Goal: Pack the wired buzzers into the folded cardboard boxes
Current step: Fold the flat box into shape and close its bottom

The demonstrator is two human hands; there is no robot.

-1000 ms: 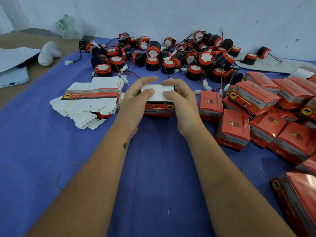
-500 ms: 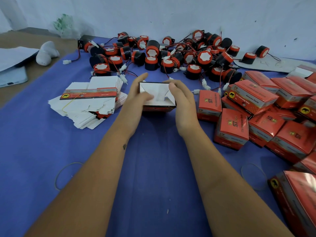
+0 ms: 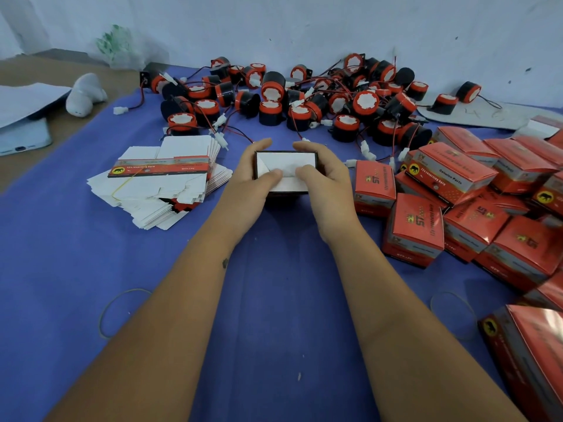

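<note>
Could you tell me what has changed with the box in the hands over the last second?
The box was tipped up, its open white inside now facing the camera, and both thumbs moved onto the inner flaps. The left hand and right hand held it throughout. The buzzers, flat blanks and packed boxes stayed put.

blue cloth [image 3: 61, 269] | rubber bands [image 3: 122, 312] lying on it | white plush toy [image 3: 85, 94] far left | plastic bag [image 3: 122, 47] by wall
</note>
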